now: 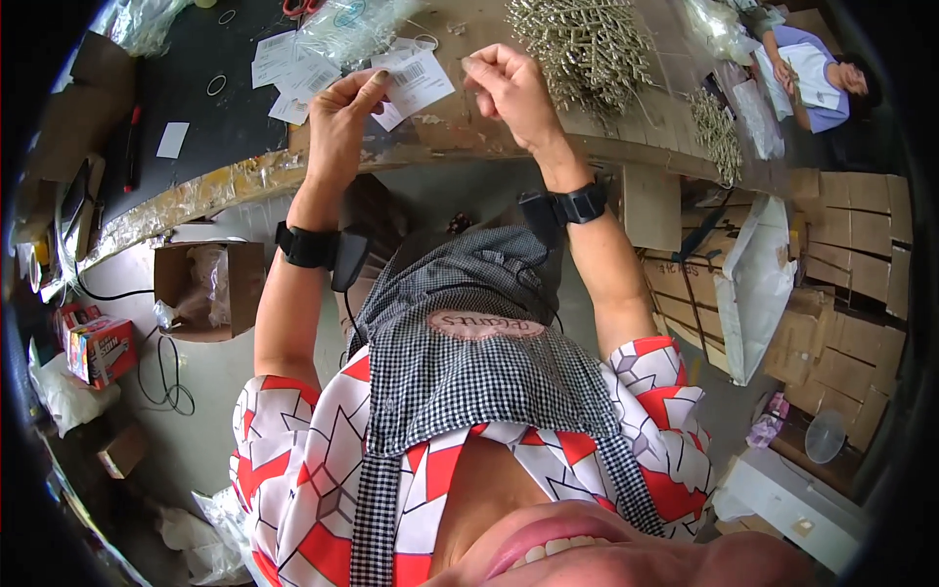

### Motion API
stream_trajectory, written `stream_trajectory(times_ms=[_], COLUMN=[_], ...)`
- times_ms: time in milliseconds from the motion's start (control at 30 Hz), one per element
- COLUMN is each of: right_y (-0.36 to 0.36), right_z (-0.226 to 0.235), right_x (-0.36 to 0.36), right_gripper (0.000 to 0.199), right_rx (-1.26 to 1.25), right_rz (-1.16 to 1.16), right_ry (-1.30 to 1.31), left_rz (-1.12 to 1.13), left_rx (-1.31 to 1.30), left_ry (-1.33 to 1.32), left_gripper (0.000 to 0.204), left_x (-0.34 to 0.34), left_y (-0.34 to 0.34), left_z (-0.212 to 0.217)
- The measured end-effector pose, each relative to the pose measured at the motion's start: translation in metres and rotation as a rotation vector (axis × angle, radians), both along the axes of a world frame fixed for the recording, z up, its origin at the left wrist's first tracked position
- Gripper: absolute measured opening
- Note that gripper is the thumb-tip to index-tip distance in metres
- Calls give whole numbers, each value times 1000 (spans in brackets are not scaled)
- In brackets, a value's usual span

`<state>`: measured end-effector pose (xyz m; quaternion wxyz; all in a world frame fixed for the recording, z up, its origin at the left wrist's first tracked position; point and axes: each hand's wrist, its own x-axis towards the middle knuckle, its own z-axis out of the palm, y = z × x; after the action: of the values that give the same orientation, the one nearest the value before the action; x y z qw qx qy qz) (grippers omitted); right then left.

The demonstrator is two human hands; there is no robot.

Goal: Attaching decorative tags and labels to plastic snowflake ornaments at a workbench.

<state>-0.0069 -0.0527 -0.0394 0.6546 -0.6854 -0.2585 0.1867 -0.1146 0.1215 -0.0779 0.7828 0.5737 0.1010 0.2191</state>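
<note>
My left hand (342, 122) is at the bench's near edge, its thumb and forefinger pinched at the corner of a white barcode label (421, 84). To the right of that label is my right hand (516, 98), thumb and forefinger closed together; anything between them is too small to make out. More white labels (284, 61) lie overlapping beyond my left hand, partly under a clear plastic bag (352, 29). A thick bunch of glittery gold sprigs (577, 54) rests just past my right hand.
The dark bench top (181, 83) carries a thin ring (216, 85), a single white label (171, 140), a red-and-black pen (132, 147) and red-handled scissors (298, 6). An open carton (208, 291) stands below at left. Another person (807, 73) is at far right, near flattened cartons (851, 230).
</note>
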Motion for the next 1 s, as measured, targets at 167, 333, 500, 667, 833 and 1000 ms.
stream_trajectory(times_ms=[167, 333, 500, 667, 833, 1000], right_y=[-6, -6, -17, -19, -8, -24], right_z=[-9, -12, -6, 0, -3, -7], right_x=[-6, -11, -6, 17, 25, 36], right_gripper=[12, 13, 21, 24, 20, 17], right_rx=[144, 164, 47, 36, -78, -301], right_rz=[47, 194, 388, 345, 211, 58], right_ry=[255, 245, 120, -55, -61, -116], left_rz=[-75, -294, -307, -290, -148, -105], left_rx=[-28, -160, -149, -223, -513, -582], left_ry=[-27, -44, -54, 0, -61, -106], left_gripper=[21, 19, 19, 19, 12, 10], left_x=[10, 12, 10, 11, 28, 16], left_y=[-14, -16, -19, -26, -9, 16], left_z=[13, 14, 22, 22, -2, -18])
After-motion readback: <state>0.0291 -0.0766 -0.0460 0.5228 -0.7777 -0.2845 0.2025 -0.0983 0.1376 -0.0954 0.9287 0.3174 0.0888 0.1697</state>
